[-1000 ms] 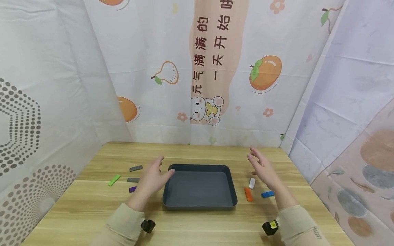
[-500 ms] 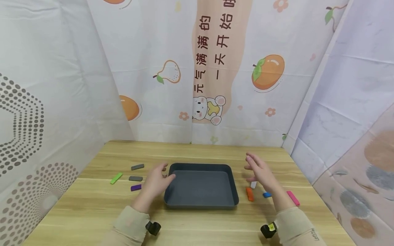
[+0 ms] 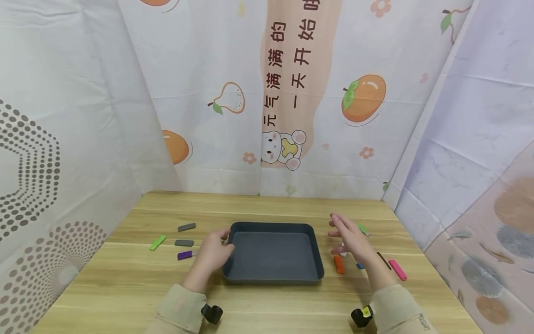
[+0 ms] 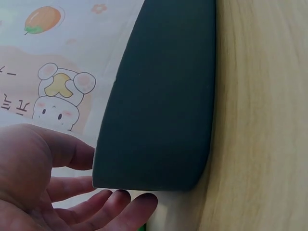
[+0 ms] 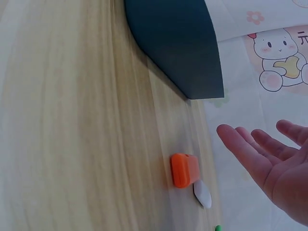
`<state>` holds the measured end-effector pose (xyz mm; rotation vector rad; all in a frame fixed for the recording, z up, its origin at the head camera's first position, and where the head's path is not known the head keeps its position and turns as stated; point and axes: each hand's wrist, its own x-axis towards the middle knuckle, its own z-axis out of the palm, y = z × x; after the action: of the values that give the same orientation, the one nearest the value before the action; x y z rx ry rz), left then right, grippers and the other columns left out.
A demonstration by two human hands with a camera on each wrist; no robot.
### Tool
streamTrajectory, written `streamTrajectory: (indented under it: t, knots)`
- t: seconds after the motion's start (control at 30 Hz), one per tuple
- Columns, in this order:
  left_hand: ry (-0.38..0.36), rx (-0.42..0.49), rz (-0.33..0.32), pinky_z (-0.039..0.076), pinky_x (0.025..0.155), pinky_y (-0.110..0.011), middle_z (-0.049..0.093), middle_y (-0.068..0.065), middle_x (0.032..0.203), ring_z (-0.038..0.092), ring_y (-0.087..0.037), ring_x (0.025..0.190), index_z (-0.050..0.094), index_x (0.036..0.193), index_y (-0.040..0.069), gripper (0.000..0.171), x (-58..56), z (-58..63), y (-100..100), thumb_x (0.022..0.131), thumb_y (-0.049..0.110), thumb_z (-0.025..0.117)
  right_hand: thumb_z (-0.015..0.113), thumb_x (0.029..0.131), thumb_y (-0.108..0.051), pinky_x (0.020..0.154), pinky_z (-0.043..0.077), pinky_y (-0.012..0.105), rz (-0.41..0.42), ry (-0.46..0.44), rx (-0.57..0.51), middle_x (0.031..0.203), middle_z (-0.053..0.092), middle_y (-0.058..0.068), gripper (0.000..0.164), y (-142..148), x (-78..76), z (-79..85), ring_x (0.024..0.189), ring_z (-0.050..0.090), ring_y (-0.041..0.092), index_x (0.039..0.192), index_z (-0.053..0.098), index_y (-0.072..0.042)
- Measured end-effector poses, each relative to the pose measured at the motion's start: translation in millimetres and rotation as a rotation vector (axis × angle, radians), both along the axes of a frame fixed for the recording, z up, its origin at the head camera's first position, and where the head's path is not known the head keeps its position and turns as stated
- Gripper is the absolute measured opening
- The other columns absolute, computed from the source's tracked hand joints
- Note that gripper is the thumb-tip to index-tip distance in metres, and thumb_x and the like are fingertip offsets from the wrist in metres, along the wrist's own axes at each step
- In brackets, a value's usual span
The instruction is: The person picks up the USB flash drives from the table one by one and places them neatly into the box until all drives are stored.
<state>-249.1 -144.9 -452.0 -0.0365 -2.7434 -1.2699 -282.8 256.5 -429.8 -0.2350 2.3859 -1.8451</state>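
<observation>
A dark grey rectangular tray [image 3: 273,257] sits on the wooden table. My left hand [image 3: 214,251] is at the tray's left end; in the left wrist view the thumb [image 4: 77,151] comes right to the rim and the loosely bent fingers lie along the outside of the end wall. My right hand [image 3: 352,239] hovers to the right of the tray, apart from it, fingers spread and holding nothing. Below that hand lie an orange USB stick [image 3: 339,264] and a white one [image 5: 203,194], with a blue one [image 3: 360,266] partly hidden by the wrist.
Left of the tray lie a purple USB stick [image 3: 184,255], a green one [image 3: 157,242] and two grey ones [image 3: 186,227]. Farther right are a pink stick [image 3: 397,269], a dark thin one [image 3: 384,260] and a green one [image 3: 363,229]. A printed curtain [image 3: 200,181] hangs behind the table.
My left hand has moved down and closer to the tray's left end. My right hand has lowered and shifted slightly left. The tray stays in place on the table.
</observation>
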Motion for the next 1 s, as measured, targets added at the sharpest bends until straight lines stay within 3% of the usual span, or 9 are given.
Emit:
streamTrajectory:
  t: [0.17,0.47,0.73,0.87,1.0]
  knots:
    - [-0.025,0.029,-0.014,0.055,0.092,-0.053,0.064,-0.026,0.127,0.063,-0.040,0.115,0.061,0.135,-0.007,0.046,2.6,-1.0,-1,0.091,0.005,0.067,0.042,0.107,-0.051,0.073,0.060,0.057,0.004,-0.017,0.007,0.151,0.035,0.034,0.072,-1,0.1,-2.2,0.131,0.045,0.055,0.156,0.031,0.001]
    - [-0.049,0.033,-0.002,0.058,0.082,-0.045,0.064,-0.023,0.123,0.065,-0.034,0.107,0.061,0.136,-0.005,0.049,4.5,-2.5,0,0.088,0.002,0.067,0.044,0.106,-0.051,0.073,0.059,0.059,0.019,-0.061,-0.018,0.149,0.040,0.032,0.070,-5,3.4,-5.3,0.130,0.047,0.053,0.153,0.038,0.001]
    - [-0.063,0.035,-0.006,0.056,0.074,-0.038,0.065,-0.016,0.114,0.062,-0.026,0.094,0.059,0.138,-0.004,0.052,1.2,-7.8,-2,0.087,0.001,0.067,0.046,0.106,-0.049,0.072,0.059,0.058,0.012,-0.062,-0.020,0.148,0.039,0.032,0.072,-11,3.0,-11.8,0.129,0.048,0.052,0.153,0.035,0.003]
    - [-0.061,0.020,-0.006,0.056,0.073,-0.037,0.065,-0.015,0.112,0.061,-0.025,0.092,0.060,0.137,-0.004,0.050,0.5,-9.0,-3,0.087,0.002,0.068,0.049,0.105,-0.051,0.072,0.060,0.057,-0.004,-0.057,0.001,0.149,0.041,0.030,0.071,-14,0.6,-10.5,0.129,0.049,0.051,0.153,0.037,0.001]
    - [-0.066,0.009,-0.001,0.055,0.073,-0.038,0.065,-0.015,0.113,0.060,-0.025,0.092,0.060,0.137,-0.004,0.050,1.0,-7.9,-3,0.087,0.002,0.068,0.048,0.106,-0.048,0.076,0.059,0.057,0.016,-0.031,0.017,0.153,0.036,0.029,0.071,-13,-2.2,-5.5,0.131,0.045,0.052,0.156,0.031,-0.001]
